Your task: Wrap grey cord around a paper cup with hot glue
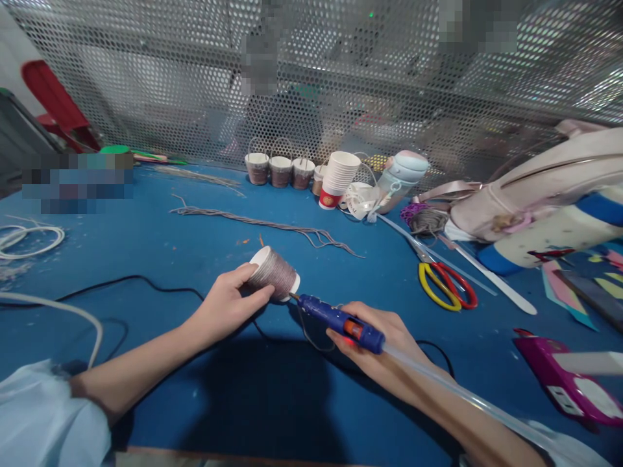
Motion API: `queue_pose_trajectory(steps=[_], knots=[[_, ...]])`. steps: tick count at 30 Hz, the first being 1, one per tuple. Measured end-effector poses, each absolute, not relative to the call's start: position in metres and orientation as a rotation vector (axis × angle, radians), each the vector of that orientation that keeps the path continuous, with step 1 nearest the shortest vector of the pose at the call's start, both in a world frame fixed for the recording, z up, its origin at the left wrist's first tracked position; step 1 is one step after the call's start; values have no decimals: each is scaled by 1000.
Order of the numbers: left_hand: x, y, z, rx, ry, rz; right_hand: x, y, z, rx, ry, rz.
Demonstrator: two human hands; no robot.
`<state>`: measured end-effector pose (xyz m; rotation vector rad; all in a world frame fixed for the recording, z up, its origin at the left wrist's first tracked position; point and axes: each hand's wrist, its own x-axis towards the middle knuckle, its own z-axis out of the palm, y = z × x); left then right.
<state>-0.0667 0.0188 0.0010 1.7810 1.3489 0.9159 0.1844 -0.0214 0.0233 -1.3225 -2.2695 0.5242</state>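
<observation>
Blue tabletop (146, 259) all over, pretty cluttered toward the back. Just left of the frame's centre, the left hand (226, 305) has its fingers and thumb wrapped around a paper cup (273, 274). It's covered in grey cord and held on its side just above the table. The right hand (384, 344), lower centre-right, is closed around a blue glue gun (341, 321), and the nozzle tip sits right against the cup's bottom edge. A clear glue stick (462, 395) pokes out the back of the gun toward the lower right. Loose grey cord strands (263, 224) lie on the table beyond the cup, and a black cable (121, 282) snakes in from the left. Red-and-yellow scissors (445, 285) lie to the right, well apart from both hands. At the back, by the metal mesh screen (195, 78), there's a row of small wrapped cups (281, 170) next to a stack of plain cups (338, 178).
</observation>
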Motion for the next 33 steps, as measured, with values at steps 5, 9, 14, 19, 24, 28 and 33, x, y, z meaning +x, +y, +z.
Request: queue_pose_trajectory(steps=[5, 9, 14, 19, 24, 28, 33], knots=[[-67, 19, 2, 1779, 1350, 924, 187, -21, 24, -1387, -2235, 503], [-65, 19, 2, 1781, 1350, 930, 187, -22, 27, -1403, -2224, 497], [-65, 18, 2, 1792, 1352, 938, 183, -23, 28, -1309, -2277, 509], [-66, 18, 3, 1772, 1339, 922, 183, -23, 25, -1321, -2258, 503], [-65, 19, 4, 1760, 1322, 911, 185, -23, 23, -1379, -2239, 528], [-66, 18, 3, 1763, 1314, 902, 185, -23, 23, -1410, -2223, 524], [-67, 18, 0, 1774, 1303, 905, 184, -23, 23, -1423, -2182, 531]])
